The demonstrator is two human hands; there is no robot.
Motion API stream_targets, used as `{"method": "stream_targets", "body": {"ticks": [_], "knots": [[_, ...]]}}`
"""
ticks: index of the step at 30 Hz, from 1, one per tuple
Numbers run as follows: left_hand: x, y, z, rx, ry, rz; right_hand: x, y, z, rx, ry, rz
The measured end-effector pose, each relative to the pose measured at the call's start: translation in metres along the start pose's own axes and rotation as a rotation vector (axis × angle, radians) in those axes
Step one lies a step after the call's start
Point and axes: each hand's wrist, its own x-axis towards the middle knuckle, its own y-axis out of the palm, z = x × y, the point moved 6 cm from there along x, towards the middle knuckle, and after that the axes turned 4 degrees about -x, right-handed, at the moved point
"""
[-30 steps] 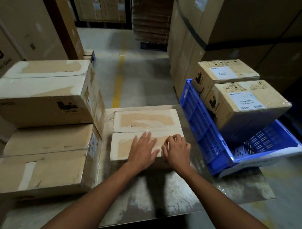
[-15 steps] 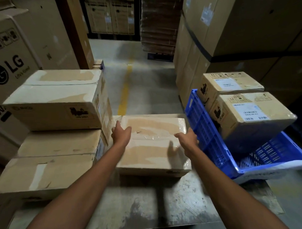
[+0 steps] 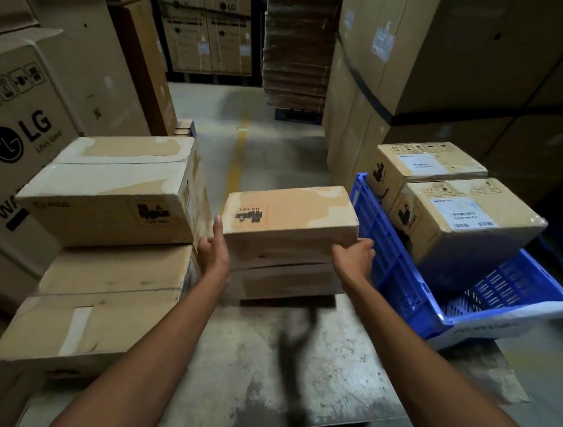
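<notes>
Brown cardboard carton is held over the grey metal tabletop, between the stacked cardboard boxes and the blue plastic crate. Left hand grips its left edge with the thumb straight up and the other fingers hidden. Right hand has its fingers curled round the right edge.

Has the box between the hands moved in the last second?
Yes. The box has tipped up from flat, its top now beside the upper stacked box.

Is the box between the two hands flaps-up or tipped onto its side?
Tipped onto its side: on the box, the flap seam crosses the near face and the printed mark lies on top, upside down.
</notes>
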Motion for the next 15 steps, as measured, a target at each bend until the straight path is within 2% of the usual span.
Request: {"method": "stream_targets", "body": {"ticks": [5, 9, 12, 15], "knots": [[-0.009, -0.007, 0.016, 0.037, 0.005, 0.029, -0.006, 0.005, -0.026, 0.006, 0.064, 0.012], [-0.025, -0.005, 0.001, 0.186, 0.193, 0.067, -0.015, 0.011, -0.034, -0.009, 0.069, -0.008], [-0.033, -0.004, -0.008, 0.325, 0.371, 0.074, -0.03, 0.012, -0.016, -0.319, -0.189, -0.188], [-0.049, 0.003, -0.022, 0.545, 0.848, 0.088, -0.056, 0.035, 0.013, -0.573, -0.629, -0.196]]}}
